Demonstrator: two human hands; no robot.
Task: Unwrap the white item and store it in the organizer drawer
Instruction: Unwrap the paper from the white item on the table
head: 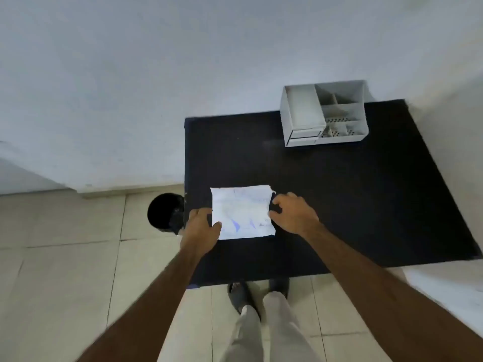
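A white wrapped item (241, 212), flat and rectangular with faint blue marks and a torn top right corner, lies on the black table (339, 199) near its left front part. My left hand (202, 226) grips its lower left edge, thumb on top. My right hand (294, 214) holds its right edge with curled fingers. The grey organizer (324, 113) stands at the table's far right, with open compartments on top and a shut drawer (303, 135) low on its front left.
A black round bin (166, 211) sits on the tiled floor right beside the table's left edge. A white wall rises behind the table. My legs and sandals (239, 296) are at the table's front edge.
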